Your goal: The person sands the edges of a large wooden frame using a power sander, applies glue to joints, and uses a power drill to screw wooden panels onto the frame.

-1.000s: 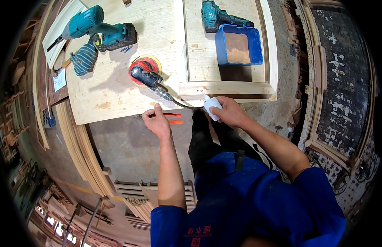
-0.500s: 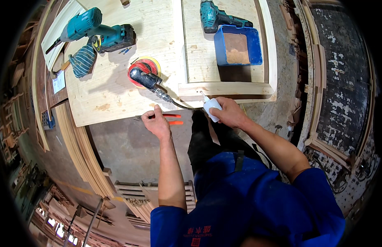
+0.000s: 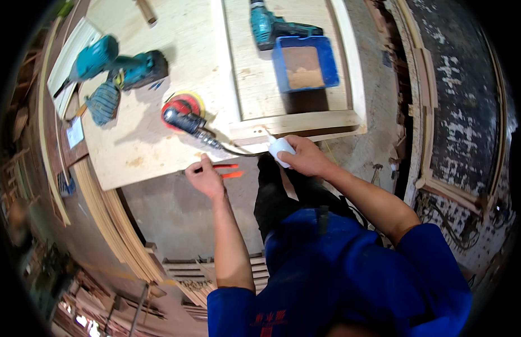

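A round red-and-black sander (image 3: 183,114) lies on its disc, steady on the pale wooden panel (image 3: 134,151). The left hand (image 3: 206,178) holds orange-handled pliers (image 3: 232,174) near the panel's edge, seemingly for quick reach. A white plastic squeeze bottle (image 3: 280,150) fills the right hand (image 3: 306,156), tilted, seemingly so its nozzle reaches the light wooden rail (image 3: 311,121).

Holds a small white bottle (image 3: 281,153) in the right hand (image 3: 306,156), tilted, slim nozzle (image 3: 268,135) pointing forward-left near a pale wooden frame (image 3: 305,122); grips orange-handled pliers (image 3: 225,167) in the left hand (image 3: 205,177), handles spread, pointing right.
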`<state>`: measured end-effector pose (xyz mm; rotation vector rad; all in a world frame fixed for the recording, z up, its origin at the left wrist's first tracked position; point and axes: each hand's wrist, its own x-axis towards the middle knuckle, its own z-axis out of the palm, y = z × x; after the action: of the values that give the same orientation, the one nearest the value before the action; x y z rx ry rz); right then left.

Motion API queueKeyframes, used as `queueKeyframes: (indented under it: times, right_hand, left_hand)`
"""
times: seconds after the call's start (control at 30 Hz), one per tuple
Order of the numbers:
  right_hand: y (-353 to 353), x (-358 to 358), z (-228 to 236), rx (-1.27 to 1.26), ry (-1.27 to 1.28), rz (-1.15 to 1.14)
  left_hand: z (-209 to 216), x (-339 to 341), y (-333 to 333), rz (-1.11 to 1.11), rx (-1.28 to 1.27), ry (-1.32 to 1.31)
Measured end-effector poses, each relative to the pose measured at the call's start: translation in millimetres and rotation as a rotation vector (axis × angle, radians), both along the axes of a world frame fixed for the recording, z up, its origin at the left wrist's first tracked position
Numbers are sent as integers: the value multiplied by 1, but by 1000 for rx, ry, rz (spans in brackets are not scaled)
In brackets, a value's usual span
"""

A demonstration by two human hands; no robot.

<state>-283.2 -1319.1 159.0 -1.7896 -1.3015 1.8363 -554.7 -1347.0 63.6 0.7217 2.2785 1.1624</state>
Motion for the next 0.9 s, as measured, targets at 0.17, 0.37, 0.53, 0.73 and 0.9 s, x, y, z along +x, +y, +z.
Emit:
queueKeyframes:
  times: [0.17, 0.37, 0.53, 0.73, 0.9]
  right_hand:
    - [-30, 40, -8, 77, 58, -136]
    - [-69, 113, -9, 121, -45, -369]
    - [-78, 153, 4, 95, -161, -434]
    - [-68, 160, 5, 64, -262, -380]
    - [-63, 159, 4, 90, -317, -359]
  left_hand:
    - [-3, -3, 0, -8, 34, -75]
    - [-10, -11, -1, 6, 20, -139]
    - [-12, -12, 1, 14, 13, -126]
    - [2, -5, 1, 5, 24, -219]
    - [6, -7, 5, -26, -5, -165]
